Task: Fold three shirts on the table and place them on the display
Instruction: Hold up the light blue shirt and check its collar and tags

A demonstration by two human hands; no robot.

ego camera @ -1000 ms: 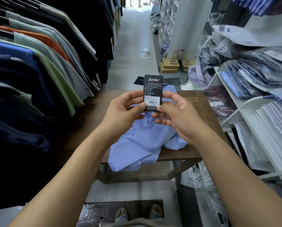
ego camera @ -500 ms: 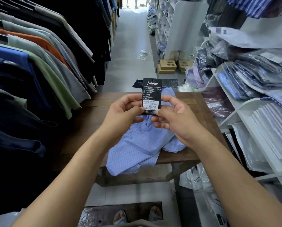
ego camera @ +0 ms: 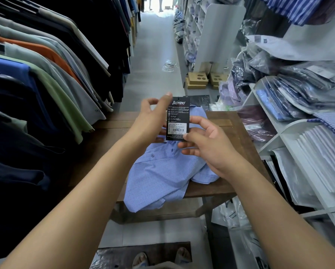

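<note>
Your left hand [ego camera: 153, 117] just opened off the hang tag [ego camera: 177, 118], right hand [ego camera: 205, 144] alone pinches it above the unfolded shirt [ego camera: 162, 175], so folding hasn't started.

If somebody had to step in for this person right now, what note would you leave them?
Right hand: pinching the black hang tag at its lower edge.
Left hand: open beside the tag, gripping nothing.
Light blue shirt: lies rumpled on the wooden table, one corner hanging over the near edge.
Done: nothing visibly folded.
Left: fold this shirt; no other loose shirts visible; then place on the display.
</note>
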